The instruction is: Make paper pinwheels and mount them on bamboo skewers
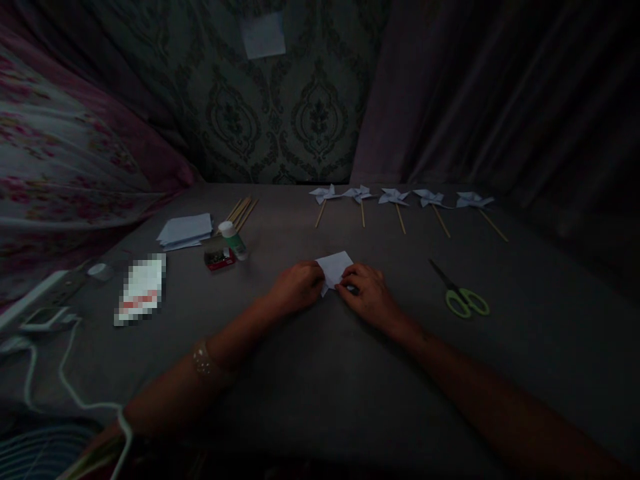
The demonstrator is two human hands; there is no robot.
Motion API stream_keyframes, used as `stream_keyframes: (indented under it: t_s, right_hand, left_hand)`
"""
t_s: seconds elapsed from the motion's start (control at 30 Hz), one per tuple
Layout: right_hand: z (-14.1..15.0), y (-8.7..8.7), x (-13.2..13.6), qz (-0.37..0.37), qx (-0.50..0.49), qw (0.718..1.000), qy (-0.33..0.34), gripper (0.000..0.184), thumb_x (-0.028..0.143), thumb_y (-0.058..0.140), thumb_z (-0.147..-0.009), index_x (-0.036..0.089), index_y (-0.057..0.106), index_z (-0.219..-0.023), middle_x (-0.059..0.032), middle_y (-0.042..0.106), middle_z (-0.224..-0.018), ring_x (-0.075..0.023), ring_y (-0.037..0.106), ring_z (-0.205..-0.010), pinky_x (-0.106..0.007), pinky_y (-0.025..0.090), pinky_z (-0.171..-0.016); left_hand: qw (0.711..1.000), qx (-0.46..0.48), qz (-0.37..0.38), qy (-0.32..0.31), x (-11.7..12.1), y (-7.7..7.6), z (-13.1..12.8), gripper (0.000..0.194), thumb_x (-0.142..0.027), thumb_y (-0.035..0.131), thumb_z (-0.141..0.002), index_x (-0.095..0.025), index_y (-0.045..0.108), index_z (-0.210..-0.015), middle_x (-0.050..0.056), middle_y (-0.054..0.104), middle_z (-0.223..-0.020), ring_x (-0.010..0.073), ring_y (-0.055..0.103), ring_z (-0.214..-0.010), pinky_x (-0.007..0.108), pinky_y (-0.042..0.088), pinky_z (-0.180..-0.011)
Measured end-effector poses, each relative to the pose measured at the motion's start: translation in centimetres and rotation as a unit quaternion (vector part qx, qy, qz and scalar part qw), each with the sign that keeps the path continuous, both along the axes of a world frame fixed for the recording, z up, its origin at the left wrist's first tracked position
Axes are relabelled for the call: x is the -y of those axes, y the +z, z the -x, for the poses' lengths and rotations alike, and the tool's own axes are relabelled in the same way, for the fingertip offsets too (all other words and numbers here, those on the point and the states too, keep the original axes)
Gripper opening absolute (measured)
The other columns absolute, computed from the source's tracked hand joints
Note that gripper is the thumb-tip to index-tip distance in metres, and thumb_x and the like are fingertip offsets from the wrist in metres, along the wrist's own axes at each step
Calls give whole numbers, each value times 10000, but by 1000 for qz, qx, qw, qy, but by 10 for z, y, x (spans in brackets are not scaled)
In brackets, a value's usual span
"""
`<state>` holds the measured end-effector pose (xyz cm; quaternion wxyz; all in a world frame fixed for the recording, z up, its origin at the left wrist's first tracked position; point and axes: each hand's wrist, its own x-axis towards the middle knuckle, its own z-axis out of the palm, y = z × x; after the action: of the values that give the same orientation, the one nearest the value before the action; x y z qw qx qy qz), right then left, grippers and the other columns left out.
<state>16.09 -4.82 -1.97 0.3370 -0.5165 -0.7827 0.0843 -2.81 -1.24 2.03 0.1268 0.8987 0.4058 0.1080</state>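
Observation:
Between my two hands, at the middle of the table, is a small white sheet of paper [335, 267] with its near edge bent or cut. My left hand [303, 283] pinches the paper's left edge, fingers curled. On the other side my right hand [367, 288] has thumb and fingers closed on its lower right corner. Part of the sheet is hidden behind the fingers. Scissors [463, 301] with green handles lie to the right of my right hand, apart from it.
Several paper pinwheels [393, 196] on sticks line the back. At left are stacked paper [186, 230], wooden sticks [243, 212], a glue bottle [233, 240], a small red box [219, 259] and a blurred packet [143, 289]. A white cable [75, 393] runs along the left edge.

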Motion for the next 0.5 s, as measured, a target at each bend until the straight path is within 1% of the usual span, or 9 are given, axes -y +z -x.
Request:
stream_keyframes:
  t_s: [0.07,0.17,0.23,0.37,0.5]
  right_hand:
    - [1,-1,0,-9,-10,1000,-16,177,263,579,-859,203,679,-725,-65,651,-938,-211,588,-917,-377,373,-795]
    - [3,-1,0,-18,-15,999,-33,181,263,573,-857,206,680,-722,-76,647,-939,-218,584,-902,-379,378,-776]
    - [4,-1,-1,-16,-14,999,-43,172,259,585,-847,203,677,-713,-79,644,-939,-221,583,-907,-380,380,-773]
    - [4,-1,-5,-4,-19,998,-67,144,251,616,-821,196,669,-699,-77,640,-932,-223,590,-924,-385,393,-792]
    - [4,-2,-10,9,-36,997,-71,155,263,614,-819,205,663,-684,-70,635,-913,-217,594,-903,-394,404,-805]
  left_hand:
    - [999,8,-12,30,1,-2,-4,200,-164,488,-807,-165,688,-814,98,680,-902,197,633,-835,276,478,-695]
    - [999,19,-22,37,1,-5,-6,199,-192,489,-825,-167,684,-791,93,687,-883,195,631,-799,291,462,-680]
    - [998,20,-31,41,2,-7,-5,195,-206,501,-833,-169,687,-787,86,695,-879,205,626,-810,323,449,-724]
    - [996,23,-56,68,4,-11,-3,172,-230,536,-830,-191,703,-831,72,714,-932,244,606,-923,416,389,-848]
    - [996,37,-55,65,4,-16,-1,155,-236,557,-829,-204,707,-855,66,713,-966,242,602,-948,435,352,-879]
